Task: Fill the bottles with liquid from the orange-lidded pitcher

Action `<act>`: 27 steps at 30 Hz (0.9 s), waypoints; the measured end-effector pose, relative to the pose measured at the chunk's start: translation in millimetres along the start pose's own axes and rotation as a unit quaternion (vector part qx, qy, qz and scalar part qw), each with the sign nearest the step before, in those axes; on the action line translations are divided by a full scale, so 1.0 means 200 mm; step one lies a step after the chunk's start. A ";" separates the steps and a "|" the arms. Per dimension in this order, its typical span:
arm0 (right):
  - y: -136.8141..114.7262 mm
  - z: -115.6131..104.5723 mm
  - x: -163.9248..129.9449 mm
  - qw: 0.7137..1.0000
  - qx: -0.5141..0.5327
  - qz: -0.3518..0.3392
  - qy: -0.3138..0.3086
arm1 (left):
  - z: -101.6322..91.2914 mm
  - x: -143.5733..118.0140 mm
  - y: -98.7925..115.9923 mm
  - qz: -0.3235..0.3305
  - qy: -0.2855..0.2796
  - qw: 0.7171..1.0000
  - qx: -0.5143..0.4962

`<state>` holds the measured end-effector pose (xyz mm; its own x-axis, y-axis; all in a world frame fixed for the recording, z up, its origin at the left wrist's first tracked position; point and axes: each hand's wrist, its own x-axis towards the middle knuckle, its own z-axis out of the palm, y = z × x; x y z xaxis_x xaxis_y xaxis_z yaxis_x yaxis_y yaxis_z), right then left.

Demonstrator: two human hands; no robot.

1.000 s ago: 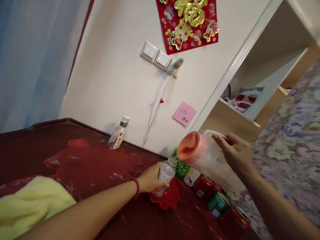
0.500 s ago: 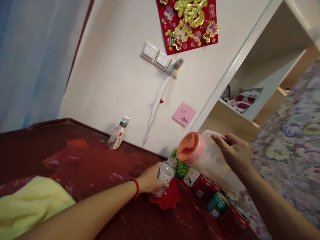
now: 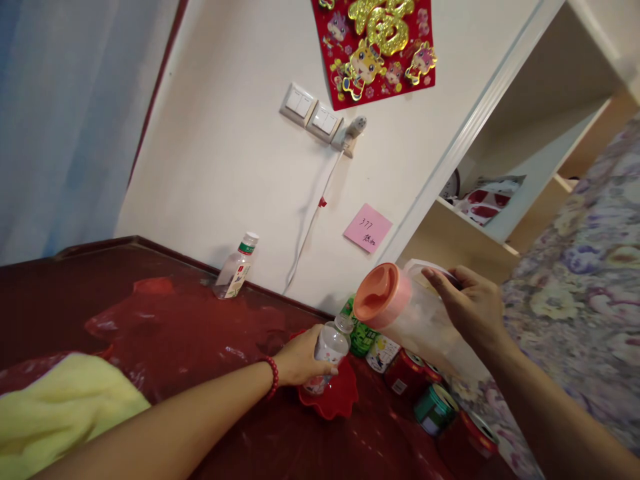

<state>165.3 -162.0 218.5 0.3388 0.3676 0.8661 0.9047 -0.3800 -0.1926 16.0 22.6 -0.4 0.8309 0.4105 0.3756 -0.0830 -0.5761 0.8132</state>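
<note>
My left hand (image 3: 301, 360), with a red bead bracelet at the wrist, is wrapped round a clear plastic bottle (image 3: 334, 340). The bottle has no cap and stands tilted over a red scalloped dish (image 3: 330, 400). In my right hand (image 3: 467, 303) is the white handle of a translucent pitcher (image 3: 425, 320) with an orange lid (image 3: 376, 293). The pitcher is tipped to the left, its lid just above and beside the bottle's mouth. Whether liquid runs between them I cannot make out.
A capped bottle (image 3: 235, 270) stands against the wall. Several drink cans, among them a teal can (image 3: 436, 408), line the right of the dark red table (image 3: 240, 427). A yellow cloth (image 3: 70, 413) lies at the left. A white cord (image 3: 306, 243) hangs from a wall socket.
</note>
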 end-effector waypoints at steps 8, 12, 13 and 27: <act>0.00 0.00 0.00 1.000 -0.008 -0.006 0.002 | 0.00 0.00 -0.01 0.001 0.002 1.000 0.006; 0.01 0.00 0.01 1.000 -0.004 -0.001 0.001 | 0.00 0.00 0.00 -0.001 0.001 1.000 0.004; 0.01 0.00 0.01 1.000 -0.004 -0.001 0.001 | 0.00 0.00 0.01 0.000 0.001 1.000 0.004; -0.01 0.01 0.01 1.000 0.002 0.000 0.005 | -0.01 0.00 0.01 -0.010 -0.002 1.000 0.004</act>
<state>165.2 -159.1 219.3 0.3367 0.3589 0.8705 0.9054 -0.3774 -0.1946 15.3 22.5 1.4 0.8347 0.4184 0.3580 -0.0626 -0.5738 0.8166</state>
